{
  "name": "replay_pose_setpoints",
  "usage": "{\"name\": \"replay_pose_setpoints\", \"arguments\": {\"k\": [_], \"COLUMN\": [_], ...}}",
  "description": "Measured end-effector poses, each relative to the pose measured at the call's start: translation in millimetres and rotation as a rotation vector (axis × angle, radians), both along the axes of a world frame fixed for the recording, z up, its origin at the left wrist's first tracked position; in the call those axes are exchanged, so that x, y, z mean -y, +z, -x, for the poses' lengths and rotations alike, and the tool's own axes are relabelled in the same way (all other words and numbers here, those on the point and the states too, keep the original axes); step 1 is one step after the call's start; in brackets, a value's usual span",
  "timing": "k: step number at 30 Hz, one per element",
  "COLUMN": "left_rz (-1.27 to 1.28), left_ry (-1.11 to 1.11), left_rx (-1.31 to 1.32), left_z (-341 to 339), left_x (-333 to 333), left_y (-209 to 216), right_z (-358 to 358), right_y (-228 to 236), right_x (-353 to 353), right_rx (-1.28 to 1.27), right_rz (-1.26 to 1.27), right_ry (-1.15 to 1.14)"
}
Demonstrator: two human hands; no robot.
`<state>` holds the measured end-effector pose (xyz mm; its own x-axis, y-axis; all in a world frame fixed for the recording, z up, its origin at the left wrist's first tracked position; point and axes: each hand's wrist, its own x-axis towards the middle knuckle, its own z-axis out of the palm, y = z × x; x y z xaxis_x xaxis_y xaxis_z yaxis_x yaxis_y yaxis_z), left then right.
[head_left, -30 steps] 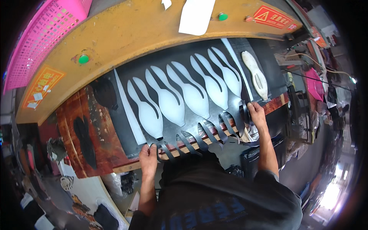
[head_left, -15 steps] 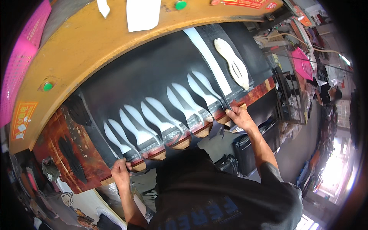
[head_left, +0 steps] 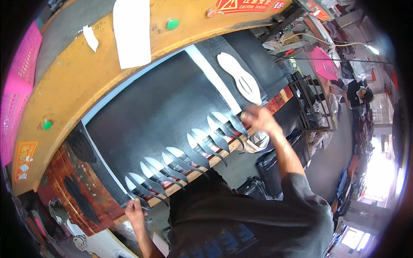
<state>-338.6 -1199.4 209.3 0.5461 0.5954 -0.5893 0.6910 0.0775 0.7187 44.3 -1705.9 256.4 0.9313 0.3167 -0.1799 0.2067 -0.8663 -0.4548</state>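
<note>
A black sheet (head_left: 155,99) lies on the press bed. Along its near edge runs a row of curved, sole-like cutouts, with white showing through them and dark tongues between them reaching over the front edge. My left hand (head_left: 135,211) pinches the sheet's near left corner. Beside the sheet's near right corner is my right hand (head_left: 260,119), smeared by motion, so its grip cannot be read. Just beyond that hand rests a cream, sole-shaped piece with a slot (head_left: 238,77), probably a cutting die. A white strip (head_left: 213,77) shows between it and the sheet.
A yellow machine beam (head_left: 92,69) with green buttons arches across the far side. Black sole-shaped pieces (head_left: 80,198) lie on the worn red board (head_left: 56,189) at left. A pink basket (head_left: 19,81) stands far left; a metal rack (head_left: 312,101) is at right.
The black sheet has come toward me, its cutouts now at the front edge and a pale band exposed behind it. My right hand has moved from its pinch on the sheet and blurs.
</note>
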Motion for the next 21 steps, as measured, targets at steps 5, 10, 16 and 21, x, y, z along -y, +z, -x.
{"name": "replay_pose_setpoints", "arguments": {"k": [5,10,16,21], "left_rz": [-0.077,-0.185,-0.225,-0.129], "left_ry": [0.060,0.181,0.225,0.237], "left_rx": [0.016,-0.001,0.087,0.229], "left_z": [-2,-3,9,-4], "left_x": [5,2,-21,-43], "left_y": [-9,-16,-17,-35], "right_z": [-145,-202,-173,-70], "right_y": [-39,-63,21,78], "right_x": [-8,-31,-81,-196], "right_rx": [0.342,0.164,-0.009,-0.162], "right_rz": [0.247,0.440,0.480,0.217], "right_ry": [-0.056,0.026,0.042,0.319]}}
